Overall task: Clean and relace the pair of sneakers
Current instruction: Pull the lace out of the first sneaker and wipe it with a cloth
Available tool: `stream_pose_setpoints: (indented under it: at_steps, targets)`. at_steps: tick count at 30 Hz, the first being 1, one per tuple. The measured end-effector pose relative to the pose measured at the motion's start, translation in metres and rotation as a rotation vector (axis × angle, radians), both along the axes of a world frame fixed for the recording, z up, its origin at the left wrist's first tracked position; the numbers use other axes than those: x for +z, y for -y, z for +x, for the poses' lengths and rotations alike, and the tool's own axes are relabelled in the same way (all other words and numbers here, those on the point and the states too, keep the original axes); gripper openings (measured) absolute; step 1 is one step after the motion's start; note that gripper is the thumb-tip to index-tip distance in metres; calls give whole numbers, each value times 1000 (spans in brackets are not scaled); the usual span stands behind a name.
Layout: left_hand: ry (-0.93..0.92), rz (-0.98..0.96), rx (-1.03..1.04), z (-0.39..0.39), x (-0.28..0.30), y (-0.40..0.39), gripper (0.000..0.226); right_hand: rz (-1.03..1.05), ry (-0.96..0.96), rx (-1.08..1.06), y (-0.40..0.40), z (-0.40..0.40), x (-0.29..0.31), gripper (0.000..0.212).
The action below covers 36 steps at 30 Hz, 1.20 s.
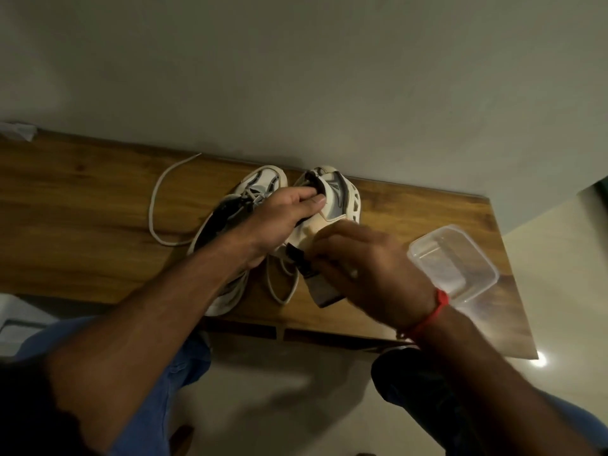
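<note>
Head view: looking down at a wooden bench point(82, 232) set against a pale wall point(329, 77).
Right sneaker: white, tipped up on the bench point(342, 199), toe toward the wall, sole edge facing right.
Left sneaker: white with dark opening point(230, 222), flat just beside the other one, partly under the left forearm.
Left hand: point(283, 215) grip curled round the tongue area of the right sneaker, fingertips tucked into the opening.
Right hand: point(371, 268) blurred, fingers curled at the sneaker's heel end, pinching something there; cannot tell what exactly.
Loose lace: white point(158, 199), lying in a loop on the bench left of the pair.
Second lace: loop point(279, 287) hanging near the bench's front edge below the hands.
Plastic container: clear, open point(454, 258), on the bench right of the right hand.
Wrist: red thread band point(434, 311) on the right wrist.
</note>
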<state>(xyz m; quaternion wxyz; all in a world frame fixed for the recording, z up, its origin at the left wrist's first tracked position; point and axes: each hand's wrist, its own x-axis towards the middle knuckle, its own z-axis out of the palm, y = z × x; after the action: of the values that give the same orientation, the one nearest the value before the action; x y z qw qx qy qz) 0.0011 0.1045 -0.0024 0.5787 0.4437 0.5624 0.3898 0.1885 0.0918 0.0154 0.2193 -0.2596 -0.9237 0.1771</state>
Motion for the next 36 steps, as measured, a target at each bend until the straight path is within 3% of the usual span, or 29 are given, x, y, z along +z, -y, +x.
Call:
stream_pose_setpoints:
  at_steps: [4, 10, 12, 15, 18, 22, 24, 26, 28, 33, 36]
  targets:
    - [-3, -2, -9, 3, 2, 0, 31, 23, 42, 89, 0, -3, -3, 21]
    - [-22, -49, -69, 9, 6, 8, 32, -115, -149, -376, -40, 29, -8, 13]
    - [-66, -58, -28, 14, 7, 9, 55, -109, -156, -368, -25, 18, -7, 14]
    - [-22, -124, -43, 10, 3, 8, 95, 5, -101, -112, 8, -9, -5, 20]
    - [7, -135, -105, 10, 4, 9, 110, 69, -29, -112, -3, -7, -9, 21]
    - [-1, -103, -82, 13, 5, 9, 108, 6, -90, -382, -31, 19, -10, 13]
    - [37, -102, -74, 12, 7, 9, 100, -7, -92, -308, -17, 11, -7, 16]
    - [87, -121, -67, 12, 9, 10, 92, 7, -50, -73, 12, -11, -4, 23]
    - [121, -147, -73, 13, 9, 9, 98, 7, 42, 68, 23, -21, -1, 26]
    - [109, -105, -92, 15, 2, 7, 108, 41, -53, -281, -22, 11, -2, 18]
    - [127, -139, -94, 15, 1, 8, 117, 53, -32, -164, 2, -8, -5, 19]
